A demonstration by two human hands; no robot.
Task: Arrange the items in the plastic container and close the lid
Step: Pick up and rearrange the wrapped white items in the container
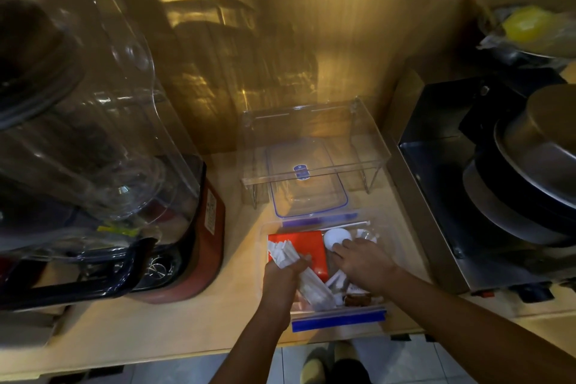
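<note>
A clear plastic container point(338, 319) with blue latches stands open on the wooden counter, near its front edge. Inside lie a red packet point(307, 248), a white round cup point(336, 236) and small sachets. My left hand point(285, 271) is closed around a bundle of white wrapped straws point(282, 251) over the container's left side. My right hand point(363, 262) reaches into the container with fingers spread, fingertips touching the white cup. The clear lid point(307, 193) with a blue rim lies flat just behind the container, partly under an acrylic shelf.
A clear acrylic shelf point(314, 140) on metal legs stands behind the container. A big blender with a red base point(199, 246) fills the left. A steel machine point(452, 206) with stacked metal bowls sits to the right. The counter edge point(156, 362) runs below.
</note>
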